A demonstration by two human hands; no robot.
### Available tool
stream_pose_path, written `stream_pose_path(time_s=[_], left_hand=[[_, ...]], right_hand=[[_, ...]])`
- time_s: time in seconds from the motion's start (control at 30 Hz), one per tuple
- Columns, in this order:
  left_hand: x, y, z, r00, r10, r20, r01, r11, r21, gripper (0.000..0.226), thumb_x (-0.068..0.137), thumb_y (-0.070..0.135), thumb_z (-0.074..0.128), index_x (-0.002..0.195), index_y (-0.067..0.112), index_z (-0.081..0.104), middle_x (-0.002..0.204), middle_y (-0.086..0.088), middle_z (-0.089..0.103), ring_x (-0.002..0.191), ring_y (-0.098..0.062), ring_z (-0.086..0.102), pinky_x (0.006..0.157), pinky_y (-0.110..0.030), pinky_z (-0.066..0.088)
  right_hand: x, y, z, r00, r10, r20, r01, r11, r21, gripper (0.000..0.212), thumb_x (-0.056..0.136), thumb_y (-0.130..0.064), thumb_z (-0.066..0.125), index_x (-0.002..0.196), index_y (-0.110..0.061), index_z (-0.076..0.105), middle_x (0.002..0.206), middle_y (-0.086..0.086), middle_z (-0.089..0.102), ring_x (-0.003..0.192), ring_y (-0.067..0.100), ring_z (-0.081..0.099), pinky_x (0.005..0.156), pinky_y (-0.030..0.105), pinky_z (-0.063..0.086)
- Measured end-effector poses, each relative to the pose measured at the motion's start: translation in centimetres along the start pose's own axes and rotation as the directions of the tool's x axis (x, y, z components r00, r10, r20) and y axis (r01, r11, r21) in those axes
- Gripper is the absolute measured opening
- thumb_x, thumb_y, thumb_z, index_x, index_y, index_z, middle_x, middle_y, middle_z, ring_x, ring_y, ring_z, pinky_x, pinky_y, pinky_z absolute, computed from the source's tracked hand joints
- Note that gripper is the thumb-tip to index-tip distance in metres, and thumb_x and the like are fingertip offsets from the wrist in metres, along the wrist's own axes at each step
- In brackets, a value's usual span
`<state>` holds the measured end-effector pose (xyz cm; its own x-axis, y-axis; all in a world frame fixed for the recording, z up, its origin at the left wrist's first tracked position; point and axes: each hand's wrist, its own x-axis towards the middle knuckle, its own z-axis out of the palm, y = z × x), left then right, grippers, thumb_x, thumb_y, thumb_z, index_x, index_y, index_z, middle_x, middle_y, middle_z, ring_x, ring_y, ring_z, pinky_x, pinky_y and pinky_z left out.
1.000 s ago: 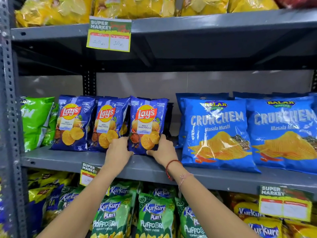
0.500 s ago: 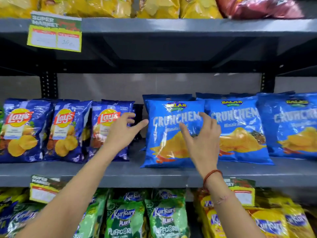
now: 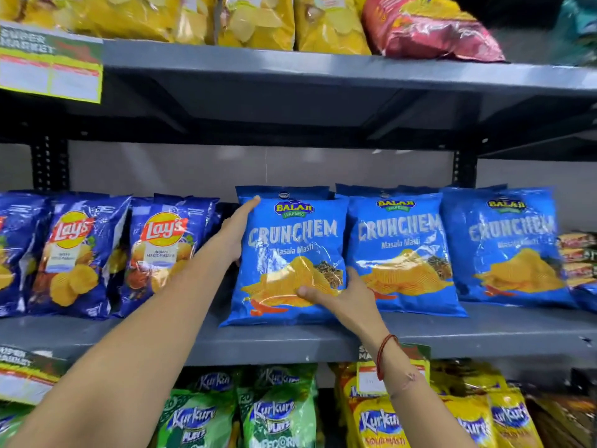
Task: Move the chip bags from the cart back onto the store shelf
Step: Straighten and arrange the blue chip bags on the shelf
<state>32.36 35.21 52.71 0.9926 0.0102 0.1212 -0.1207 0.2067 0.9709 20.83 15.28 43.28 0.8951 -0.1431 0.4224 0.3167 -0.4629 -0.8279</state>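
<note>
Two glossy dark-blue Lay's crisp packets (image 3: 80,257) are standing at the left of the grey metal middle shelf (image 3: 290,342), apart from the hands. Next, the left hand (image 3: 234,234) is lying flat and spread along the left edge of the bright-blue Crunchem chip bag (image 3: 290,253), fingertips reaching its top corner. That bag is standing upright on the shelf, long axis vertical, printed face pointing outward and leaning slightly back, its right edge touching a second bright-blue Crunchem bag (image 3: 400,250). The right hand (image 3: 345,292) is cupping the first bag's lower right corner, thumb pressing on its front, fingers tucked between the two bags. Both hands are bracketing it equally closely, so straightening probably calls for squeezing inward from either side. No cart is showing.
</note>
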Motion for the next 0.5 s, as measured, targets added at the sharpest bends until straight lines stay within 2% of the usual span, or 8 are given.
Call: stream_pose_path(time_s=[0.1, 0.17, 0.23, 0.33, 0.43, 0.5], left_hand=[[-0.8, 0.9, 0.4, 0.999, 0.051, 0.003, -0.051, 0.997, -0.052, 0.071, 0.064, 0.056, 0.073, 0.120, 0.016, 0.058, 0.098, -0.004, 0.071, 0.076, -0.022, 0.069, 0.057, -0.032, 0.054], [-0.7, 1.5, 0.3, 0.996, 0.090, 0.016, -0.088, 0.994, -0.070, 0.065, 0.068, 0.054, 0.070, 0.120, 0.016, 0.059, 0.102, -0.005, 0.071, 0.078, -0.022, 0.069, 0.056, -0.031, 0.055], [-0.5, 2.1, 0.1, 0.990, 0.144, 0.001, -0.144, 0.985, -0.092, 0.063, 0.069, 0.053, 0.070, 0.118, 0.014, 0.060, 0.105, -0.007, 0.072, 0.083, -0.023, 0.070, 0.064, -0.033, 0.056], [-0.1, 2.6, 0.2, 0.976, 0.210, -0.061, -0.215, 0.972, -0.093, 0.050, 0.072, 0.050, 0.070, 0.104, 0.013, 0.062, 0.094, -0.006, 0.073, 0.085, -0.024, 0.069, 0.083, -0.040, 0.055], [0.3, 2.3, 0.3, 0.969, 0.229, -0.097, -0.239, 0.965, -0.109, 0.035, 0.074, 0.047, 0.069, 0.088, 0.016, 0.058, 0.086, -0.004, 0.071, 0.080, -0.023, 0.068, 0.083, -0.040, 0.054], [0.6, 1.9, 0.3, 0.965, 0.228, -0.128, -0.244, 0.961, -0.132, 0.034, 0.074, 0.045, 0.070, 0.088, 0.017, 0.058, 0.092, -0.006, 0.071, 0.084, -0.024, 0.068, 0.082, -0.041, 0.054]], right_hand=[[0.7, -0.4, 0.2, 0.999, -0.044, -0.006, 0.044, 0.999, 0.010, 0.104, 0.063, -0.049, 0.080, 0.145, -0.015, 0.026, 0.148, 0.004, 0.041, 0.137, 0.024, 0.036, 0.106, 0.035, 0.035], [1.4, -0.6, 0.5, 0.997, -0.069, -0.017, 0.069, 0.998, 0.010, 0.101, 0.061, -0.045, 0.082, 0.144, -0.018, 0.030, 0.136, 0.001, 0.051, 0.131, 0.023, 0.043, 0.099, 0.029, 0.039], [2.2, -0.7, 0.9, 0.995, -0.092, -0.034, 0.093, 0.995, 0.034, 0.097, 0.061, -0.040, 0.085, 0.141, -0.018, 0.034, 0.130, 0.000, 0.055, 0.127, 0.023, 0.048, 0.094, 0.026, 0.040], [3.3, -0.7, 1.6, 0.995, -0.094, -0.042, 0.096, 0.994, 0.043, 0.100, 0.061, -0.035, 0.086, 0.142, -0.014, 0.032, 0.141, 0.005, 0.049, 0.133, 0.025, 0.042, 0.101, 0.031, 0.039], [4.0, -0.2, 2.4, 0.995, -0.086, -0.043, 0.087, 0.996, 0.023, 0.103, 0.060, -0.038, 0.086, 0.143, -0.012, 0.030, 0.145, 0.007, 0.046, 0.136, 0.027, 0.037, 0.107, 0.038, 0.037], [4.3, 0.1, 2.8, 0.996, -0.074, -0.043, 0.075, 0.997, 0.033, 0.102, 0.059, -0.039, 0.086, 0.142, -0.013, 0.031, 0.143, 0.007, 0.047, 0.135, 0.027, 0.038, 0.107, 0.038, 0.037]])
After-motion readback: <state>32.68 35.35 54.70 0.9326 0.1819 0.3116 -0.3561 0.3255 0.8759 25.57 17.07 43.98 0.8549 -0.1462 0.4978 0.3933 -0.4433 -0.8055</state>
